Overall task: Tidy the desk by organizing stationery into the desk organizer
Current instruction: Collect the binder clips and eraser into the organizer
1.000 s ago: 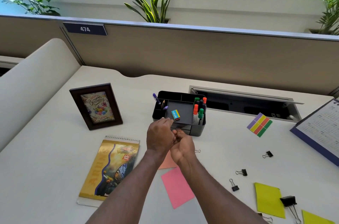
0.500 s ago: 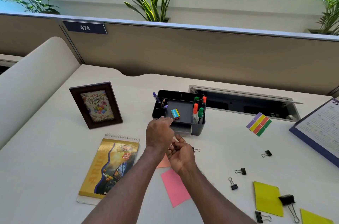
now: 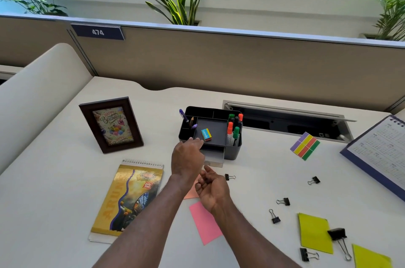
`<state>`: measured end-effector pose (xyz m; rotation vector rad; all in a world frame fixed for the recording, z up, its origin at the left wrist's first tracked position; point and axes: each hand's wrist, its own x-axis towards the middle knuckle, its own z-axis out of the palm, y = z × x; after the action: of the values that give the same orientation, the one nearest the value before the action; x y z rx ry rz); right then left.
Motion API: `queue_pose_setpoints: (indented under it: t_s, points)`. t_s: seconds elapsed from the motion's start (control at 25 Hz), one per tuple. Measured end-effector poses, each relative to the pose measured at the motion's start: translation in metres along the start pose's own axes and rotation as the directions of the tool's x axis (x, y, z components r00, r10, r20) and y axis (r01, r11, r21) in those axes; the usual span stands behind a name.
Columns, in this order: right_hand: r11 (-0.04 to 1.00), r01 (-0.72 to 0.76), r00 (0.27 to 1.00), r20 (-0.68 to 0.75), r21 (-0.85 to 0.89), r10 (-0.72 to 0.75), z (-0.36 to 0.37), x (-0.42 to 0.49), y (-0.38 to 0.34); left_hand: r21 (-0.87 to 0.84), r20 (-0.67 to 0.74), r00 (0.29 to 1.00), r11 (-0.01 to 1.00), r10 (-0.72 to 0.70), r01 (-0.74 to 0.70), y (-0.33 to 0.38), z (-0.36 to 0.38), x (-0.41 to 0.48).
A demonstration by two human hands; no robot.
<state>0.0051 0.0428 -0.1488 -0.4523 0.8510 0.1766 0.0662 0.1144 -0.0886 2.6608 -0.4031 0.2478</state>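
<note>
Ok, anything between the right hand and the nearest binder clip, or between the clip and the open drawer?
Nothing visible: bare desk separates the binder clip from the right hand and the open drawer. The left hand overlaps the drawer's left end.

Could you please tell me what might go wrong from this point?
The left hand is close beside the pulled-out clear plastic drawer of the dark grey plastic desk organizer; a bump might shove it askew. The right hand sits close to a small black metal binder clip and might sweep it away.
</note>
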Motion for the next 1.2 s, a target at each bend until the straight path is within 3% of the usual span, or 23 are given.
queue_pose_setpoints:
  t_s: [0.16, 0.28, 0.36, 0.44, 0.52, 0.6, 0.68, 0.8, 0.96, 1.08, 1.2]
  points:
    - [0.993, 0.032, 0.999, 0.001, -0.116, -0.032, -0.011, -0.01, -0.011, 0.084, -0.072, 0.989, 0.989, 0.126, -0.12, 0.0, 0.002, -0.006]
    - [0.932, 0.146, 0.989, 0.016, -0.332, -0.149, -0.024, -0.022, -0.032, 0.09, -0.096, 0.985, 0.987, 0.141, -0.132, 0.014, 0.013, -0.016]
    - [0.752, 0.288, 0.948, 0.064, -0.594, -0.313, -0.038, -0.03, -0.049, 0.043, -0.083, 0.976, 0.979, 0.2, -0.197, 0.038, 0.023, -0.026]
    - [0.428, 0.427, 0.848, 0.189, -0.796, -0.494, -0.057, -0.04, -0.067, -0.017, -0.042, 0.966, 0.966, 0.257, -0.257, 0.065, 0.034, -0.039]
    - [0.111, 0.473, 0.731, 0.319, -0.874, -0.603, -0.078, -0.05, -0.084, -0.078, 0.007, 0.958, 0.955, 0.287, -0.285, 0.089, 0.045, -0.053]
    - [-0.07, 0.437, 0.66, 0.373, -0.897, -0.653, -0.103, -0.061, -0.099, -0.119, 0.04, 0.947, 0.942, 0.32, -0.313, 0.107, 0.056, -0.068]
    - [-0.177, 0.372, 0.619, 0.386, -0.911, -0.684, -0.131, -0.071, -0.113, -0.165, 0.079, 0.934, 0.929, 0.347, -0.331, 0.125, 0.067, -0.085]
    - [-0.215, 0.262, 0.56, 0.329, -0.941, -0.76, -0.172, -0.087, -0.132, -0.26, 0.192, 0.929, 0.929, 0.317, -0.264, 0.155, 0.077, -0.114]
    - [-0.177, 0.096, 0.45, 0.201, -0.98, -0.87, -0.223, -0.114, -0.156, -0.309, 0.422, 0.876, 0.945, 0.234, -0.104, 0.205, 0.097, -0.145]
    - [-0.077, -0.037, 0.513, 0.047, -0.996, -0.857, -0.253, -0.131, -0.169, -0.375, 0.517, 0.847, 0.923, 0.126, 0.092, 0.239, 0.105, -0.161]
    - [-0.034, -0.018, 0.603, 0.016, -0.999, -0.798, -0.274, -0.134, -0.176, -0.395, 0.576, 0.818, 0.88, 0.012, 0.265, 0.263, 0.114, -0.169]
